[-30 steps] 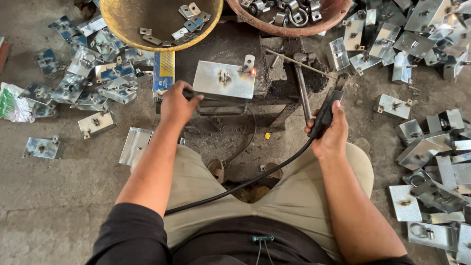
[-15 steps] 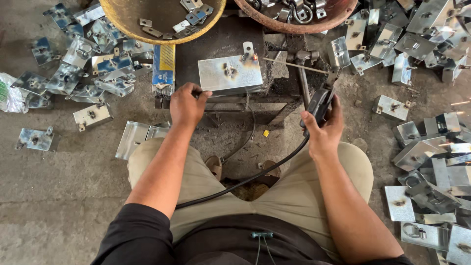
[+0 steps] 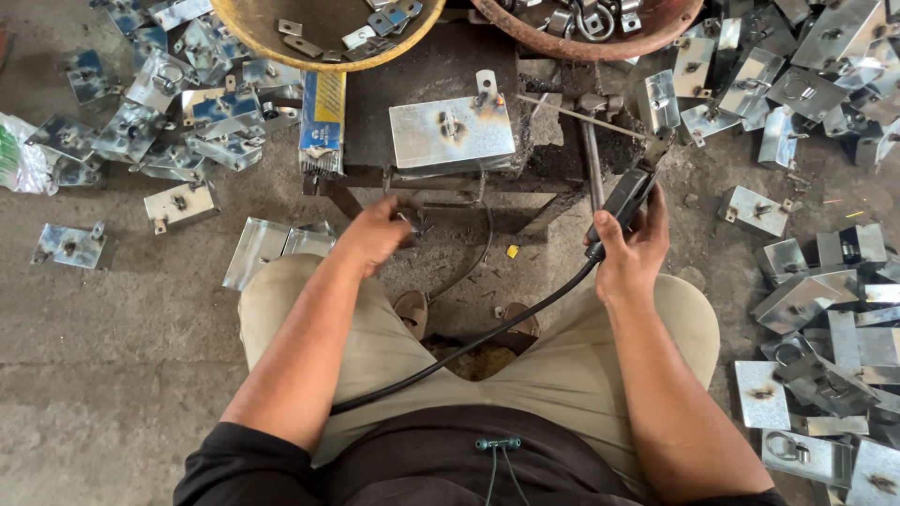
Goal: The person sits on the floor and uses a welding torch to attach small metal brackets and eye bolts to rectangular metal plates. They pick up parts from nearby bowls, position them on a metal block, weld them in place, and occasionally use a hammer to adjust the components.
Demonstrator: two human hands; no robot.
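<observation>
Gripping a black welding handle (image 3: 626,199), the right hand (image 3: 630,255) sits right of one metal plate (image 3: 452,131) on the stand (image 3: 441,178); the left hand (image 3: 375,234), fingers curled, reaches below it. Two bowls lie beyond.

yellow bowl (image 3: 244,33) top left | rust-red bowl (image 3: 656,37) top right | plastic bag (image 3: 19,155) far left | pack of rods (image 3: 323,126) beside stand

Soft, even daylight falls across the concrete floor (image 3: 112,356), casting only faint shadows beneath the small dark workbench (image 3: 422,75). The scattered metal plates (image 3: 806,300) throw pale glare at right. Focus is sharp at centre; the wide lens bends and slightly softens the frame's edges.
</observation>
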